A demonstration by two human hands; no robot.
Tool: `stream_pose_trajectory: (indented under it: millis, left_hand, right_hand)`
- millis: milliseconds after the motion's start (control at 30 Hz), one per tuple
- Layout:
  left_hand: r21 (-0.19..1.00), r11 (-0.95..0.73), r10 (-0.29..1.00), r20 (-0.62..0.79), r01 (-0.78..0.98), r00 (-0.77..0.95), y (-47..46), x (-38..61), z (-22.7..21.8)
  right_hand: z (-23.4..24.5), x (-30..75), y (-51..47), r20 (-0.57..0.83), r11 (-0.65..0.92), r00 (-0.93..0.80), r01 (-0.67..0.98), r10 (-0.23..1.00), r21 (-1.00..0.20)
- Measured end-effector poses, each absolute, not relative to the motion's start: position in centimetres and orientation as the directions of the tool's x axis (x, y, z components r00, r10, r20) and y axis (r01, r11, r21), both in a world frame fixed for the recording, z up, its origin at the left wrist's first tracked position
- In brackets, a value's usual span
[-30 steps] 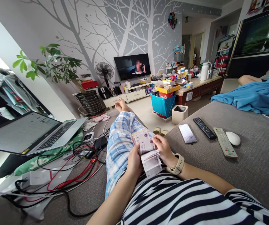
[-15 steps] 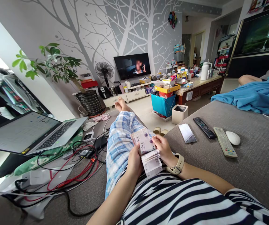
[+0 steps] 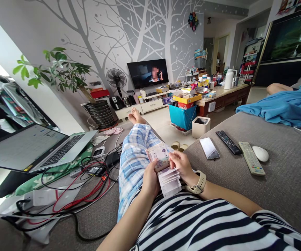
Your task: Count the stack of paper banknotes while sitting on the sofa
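A stack of purple-grey banknotes (image 3: pixel 159 156), with a 5 showing on the top note, lies over my lap between both hands. My left hand (image 3: pixel 151 178) is closed on the stack's lower left side, thumb on top. At the right edge, the fingers of my right hand (image 3: pixel 181 164) are pinched together against the notes. Several folded-down notes (image 3: pixel 169 181) fan out below the hands toward my striped shirt. Beneath the stack are my blue checked trousers (image 3: pixel 133 157). A pale watch (image 3: pixel 197 183) is strapped on my right wrist.
On the sofa (image 3: pixel 234 184) to my right lie a phone (image 3: pixel 209 148), a black remote (image 3: pixel 228 142), a beige remote (image 3: pixel 251 158) and a white mouse (image 3: pixel 260 153). To my left are a laptop (image 3: pixel 58 150) and tangled cables (image 3: pixel 87 195). A person under a blue blanket (image 3: pixel 278 104) is at the right.
The top of the stack now shows a single note face with a 5, where a note was being turned down before. The hands have barely moved.
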State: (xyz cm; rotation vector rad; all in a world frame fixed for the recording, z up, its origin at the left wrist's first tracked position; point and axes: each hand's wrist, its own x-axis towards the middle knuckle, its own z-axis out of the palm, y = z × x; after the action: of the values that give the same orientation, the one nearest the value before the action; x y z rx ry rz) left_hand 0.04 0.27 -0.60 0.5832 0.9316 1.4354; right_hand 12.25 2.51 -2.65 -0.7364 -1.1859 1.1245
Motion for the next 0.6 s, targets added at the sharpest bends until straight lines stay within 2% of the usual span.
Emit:
stream_pose_trajectory:
  millis: [267, 467, 600]
  left_hand:
    - [0.851, 0.077, 0.976, -0.170, -0.519, -0.135, 0.00, 0.12, -0.18]
    - [0.866, 0.079, 0.976, -0.168, -0.494, -0.140, -0.01, 0.02, -0.35]
    - [0.857, 0.063, 0.980, -0.151, -0.512, -0.132, 0.13, 0.03, -0.41]
  right_hand:
    - [-3.49, 12.28, 3.53, 0.314, 0.334, 0.127, -0.191, 0.941, -0.923]
    - [-3.42, 12.51, 3.44, 0.368, 0.378, 0.116, -0.081, 0.922, -0.922]
    - [-3.23, 12.54, 3.29, 0.378, 0.386, 0.111, -0.065, 0.919, -0.920]
